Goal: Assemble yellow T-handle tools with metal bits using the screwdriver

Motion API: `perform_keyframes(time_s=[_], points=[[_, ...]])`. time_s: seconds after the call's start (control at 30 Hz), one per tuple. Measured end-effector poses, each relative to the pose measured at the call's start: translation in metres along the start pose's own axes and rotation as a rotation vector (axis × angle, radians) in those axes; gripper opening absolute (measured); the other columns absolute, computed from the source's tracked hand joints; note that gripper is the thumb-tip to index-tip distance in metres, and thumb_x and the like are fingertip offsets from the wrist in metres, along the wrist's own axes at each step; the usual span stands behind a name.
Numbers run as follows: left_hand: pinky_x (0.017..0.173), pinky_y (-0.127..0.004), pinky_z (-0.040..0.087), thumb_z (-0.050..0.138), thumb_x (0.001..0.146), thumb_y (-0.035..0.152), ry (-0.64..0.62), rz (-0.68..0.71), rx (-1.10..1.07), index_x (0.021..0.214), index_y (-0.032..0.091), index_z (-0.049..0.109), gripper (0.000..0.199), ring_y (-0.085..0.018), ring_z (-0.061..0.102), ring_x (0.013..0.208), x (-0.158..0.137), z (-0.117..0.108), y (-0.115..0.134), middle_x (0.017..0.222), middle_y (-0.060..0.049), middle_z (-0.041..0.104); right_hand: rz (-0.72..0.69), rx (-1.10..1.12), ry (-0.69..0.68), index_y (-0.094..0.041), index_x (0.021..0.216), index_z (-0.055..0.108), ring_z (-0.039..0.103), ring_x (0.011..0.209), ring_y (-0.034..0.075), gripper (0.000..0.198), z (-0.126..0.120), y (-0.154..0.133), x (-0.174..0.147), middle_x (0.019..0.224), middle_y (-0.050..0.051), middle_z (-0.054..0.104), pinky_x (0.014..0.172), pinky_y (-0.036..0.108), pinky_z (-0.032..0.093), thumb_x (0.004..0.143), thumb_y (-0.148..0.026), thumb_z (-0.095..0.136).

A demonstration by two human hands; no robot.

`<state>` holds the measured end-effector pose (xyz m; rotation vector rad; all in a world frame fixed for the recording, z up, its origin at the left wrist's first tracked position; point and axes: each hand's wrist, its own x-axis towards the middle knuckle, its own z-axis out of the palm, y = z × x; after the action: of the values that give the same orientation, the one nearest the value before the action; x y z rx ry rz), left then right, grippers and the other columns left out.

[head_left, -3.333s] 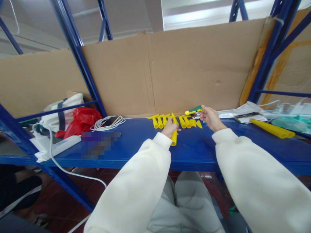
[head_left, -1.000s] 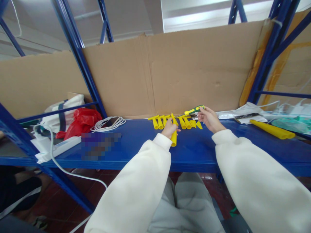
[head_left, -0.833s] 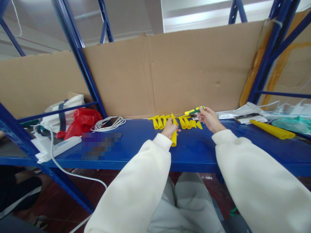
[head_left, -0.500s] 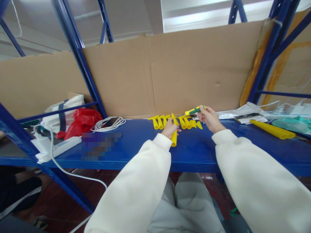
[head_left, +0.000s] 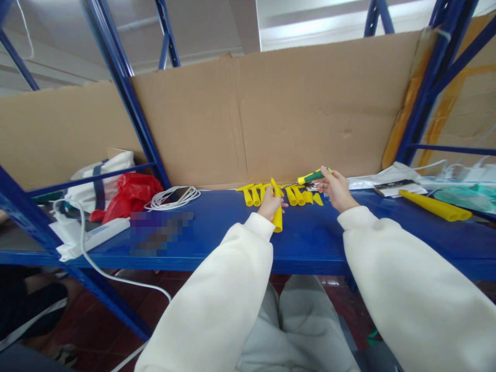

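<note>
My left hand [head_left: 270, 204] is closed around a yellow tube [head_left: 278, 221], whose hollow end points toward me. In my right hand [head_left: 335, 189] is a screwdriver with a yellow and green handle [head_left: 311, 176], gripped at the butt end. Its thin metal shaft points left to the upper part of the tube; whether the tip touches it I cannot tell. Behind my left hand, several yellow tubular pieces [head_left: 248, 197] stand in a row along the cardboard. Small yellow pointed pieces [head_left: 318, 199] lie between my hands.
The blue shelf [head_left: 217, 232] is backed by cardboard [head_left: 302, 113]. On the left are a white power strip [head_left: 104, 232], a coiled white cable [head_left: 170, 198] and a red bag [head_left: 132, 194]. A larger yellow tube [head_left: 434, 205] lies at the right. A person's leg [head_left: 34, 305] shows lower left.
The screwdriver and my right hand have shifted very slightly. The tube in my left hand has tilted a little, its top going left. Both hands keep their hold.
</note>
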<state>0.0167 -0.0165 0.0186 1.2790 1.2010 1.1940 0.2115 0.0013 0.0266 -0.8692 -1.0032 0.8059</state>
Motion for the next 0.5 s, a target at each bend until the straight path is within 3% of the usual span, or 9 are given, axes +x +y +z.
perform_keyframes(time_s=[0.17, 0.27, 0.5], points=[[0.047, -0.018, 0.049, 0.053, 0.084, 0.002, 0.071, 0.013, -0.053, 0.148, 0.025, 0.038, 0.07, -0.016, 0.075, 0.08, 0.001, -0.001, 0.001, 0.12, -0.008, 0.068, -0.028, -0.013, 0.052, -0.024, 0.074, 0.045, 0.05, 0.043, 0.01, 0.047, -0.005, 0.002, 0.007, 0.051, -0.006, 0.049, 0.04, 0.019, 0.041, 0.077, -0.058, 0.077], [0.048, -0.018, 0.049, 0.054, 0.084, 0.001, 0.085, 0.013, -0.053, 0.148, 0.027, 0.037, 0.072, -0.015, 0.074, 0.08, 0.001, -0.001, 0.002, 0.121, -0.007, 0.067, 0.024, -0.047, 0.069, -0.024, 0.072, 0.047, 0.047, 0.04, 0.01, 0.04, -0.005, 0.002, 0.005, 0.047, -0.007, 0.045, 0.037, 0.019, 0.039, 0.082, -0.052, 0.073], [0.042, -0.015, 0.042, 0.051, 0.086, 0.001, 0.082, 0.014, -0.063, 0.146, 0.027, 0.04, 0.066, -0.011, 0.073, 0.075, -0.001, 0.0, 0.003, 0.123, -0.006, 0.065, 0.226, -0.202, 0.005, -0.018, 0.075, 0.057, 0.047, 0.038, 0.008, 0.023, 0.005, -0.006, -0.012, 0.051, -0.001, 0.057, 0.039, 0.018, 0.038, 0.09, -0.034, 0.064]])
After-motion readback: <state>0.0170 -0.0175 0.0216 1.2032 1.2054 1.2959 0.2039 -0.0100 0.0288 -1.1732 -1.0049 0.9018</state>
